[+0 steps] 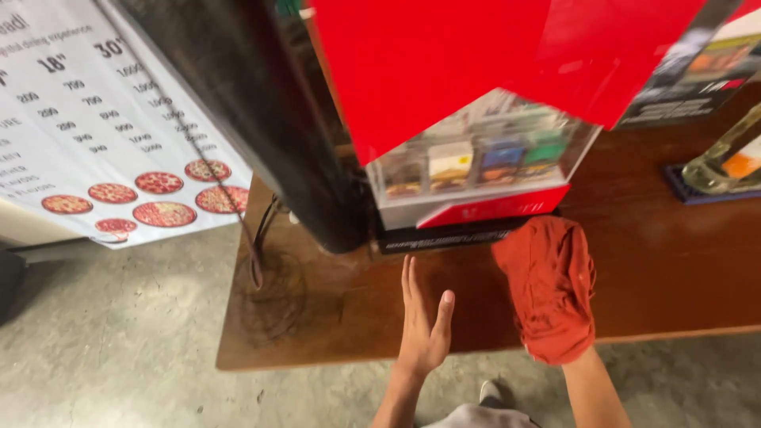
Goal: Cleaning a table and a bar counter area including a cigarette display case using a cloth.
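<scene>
Cloth (551,289) wraps the right hand (555,317), bunched on the table (674,269) below the display case (476,166); left hand (424,321) flat, fingers together. Wiping hard could probably shove the case back.

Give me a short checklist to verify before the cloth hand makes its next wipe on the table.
1. Orange cloth covers the right hand: ok.
2. Cloth lies on the wooden table: ok.
3. Left hand is flat, holding nothing, apart from the cloth: ok.
4. Display case stands right at the cloth's far edge: not ok.
5. Cables away from the cloth: ok.
6. Table surface clean: cannot tell.
</scene>
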